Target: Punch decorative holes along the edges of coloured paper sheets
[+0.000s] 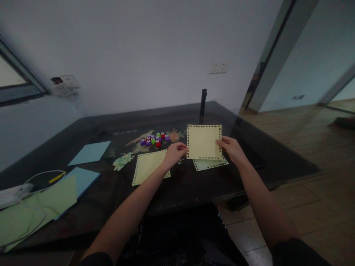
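Note:
A pale yellow sheet of paper (pixel 204 142), punched with small shapes along its edges, is held up nearly upright. My left hand (pixel 175 154) pinches its lower left edge, and my right hand (pixel 232 148) grips its right edge with the thumb in front. Partly behind it, a paler punched sheet (pixel 210 164) lies on the table. Another yellow punched sheet (pixel 148 168) lies flat under my left forearm. Beyond that sits a cluster of small purple, green and red craft punches (pixel 153 140). To their left is a pile of paper cut-outs (pixel 122 162).
The dark table (pixel 191 192) stands against the wall. At left lie a blue sheet (pixel 90 152), more blue paper (pixel 84 179), green-yellow paper (pixel 59 197) and a white cable (pixel 41 190). A black upright post (pixel 203 105) stands at the back.

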Tool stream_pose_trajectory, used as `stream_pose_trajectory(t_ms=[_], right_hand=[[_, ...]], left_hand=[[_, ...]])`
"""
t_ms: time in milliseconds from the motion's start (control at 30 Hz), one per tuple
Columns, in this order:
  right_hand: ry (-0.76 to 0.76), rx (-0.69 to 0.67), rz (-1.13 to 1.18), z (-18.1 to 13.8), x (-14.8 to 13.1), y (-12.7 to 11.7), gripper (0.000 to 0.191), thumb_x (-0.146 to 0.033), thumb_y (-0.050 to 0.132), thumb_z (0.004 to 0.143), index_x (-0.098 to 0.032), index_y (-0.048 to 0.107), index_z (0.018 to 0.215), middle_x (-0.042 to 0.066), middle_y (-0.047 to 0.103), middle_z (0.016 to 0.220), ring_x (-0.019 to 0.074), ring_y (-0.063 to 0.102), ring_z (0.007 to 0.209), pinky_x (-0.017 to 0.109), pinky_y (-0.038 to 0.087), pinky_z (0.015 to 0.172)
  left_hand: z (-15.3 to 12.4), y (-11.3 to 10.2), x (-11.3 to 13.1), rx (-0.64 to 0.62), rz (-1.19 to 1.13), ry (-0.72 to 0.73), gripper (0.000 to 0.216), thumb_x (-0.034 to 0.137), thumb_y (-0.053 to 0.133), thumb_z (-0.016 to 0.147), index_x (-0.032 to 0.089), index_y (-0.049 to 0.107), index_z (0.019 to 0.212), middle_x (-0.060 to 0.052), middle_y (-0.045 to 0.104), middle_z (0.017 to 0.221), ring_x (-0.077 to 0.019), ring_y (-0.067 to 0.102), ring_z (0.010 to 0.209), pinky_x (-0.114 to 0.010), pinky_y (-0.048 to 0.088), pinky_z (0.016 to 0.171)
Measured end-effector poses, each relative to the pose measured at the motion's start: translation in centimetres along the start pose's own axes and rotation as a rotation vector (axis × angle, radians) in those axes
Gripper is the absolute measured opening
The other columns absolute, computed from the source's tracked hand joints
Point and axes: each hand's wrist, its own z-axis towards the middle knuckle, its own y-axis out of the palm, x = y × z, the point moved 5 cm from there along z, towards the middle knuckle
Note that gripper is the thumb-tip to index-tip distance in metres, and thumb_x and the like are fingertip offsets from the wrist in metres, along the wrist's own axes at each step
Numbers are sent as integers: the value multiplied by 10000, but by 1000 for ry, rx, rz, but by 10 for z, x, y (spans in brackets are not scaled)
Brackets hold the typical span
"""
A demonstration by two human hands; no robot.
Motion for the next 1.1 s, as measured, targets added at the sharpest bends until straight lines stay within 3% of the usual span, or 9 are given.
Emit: stream_pose_trajectory(t_ms=[267,533,733,1100], right_hand=[[-112,161,-221,6,-4,-17,317,-298,722,557,-142,671,828,-1,648,609,120,557,509,247,436,495],[-83,112,-582,13,9,-20,258,-236,665,607,-147,686,848,-2,628,582,128,551,499,237,401,470],[-3,78,-771,13,15,-22,152,-215,665,622,-155,678,761,15,636,609,144,571,535,257,413,525],[16,100,-851,15,19,-22,110,-213,675,637,-168,664,737,14,643,613,136,578,547,238,396,517]], left_hand=[[-13,18,-1,12,76,46,350,205,650,687,193,487,997,25,648,654,-128,609,580,-237,454,592],[-21,36,-5,-102,323,133,80,208,589,726,177,617,794,-5,651,669,-131,604,622,-231,443,614],[-26,44,-2,-157,450,172,118,191,566,735,171,662,801,-28,677,699,-153,616,657,-248,447,639],[-24,48,-5,-179,596,210,163,191,540,767,170,660,876,-29,664,691,-159,605,653,-243,431,620]])
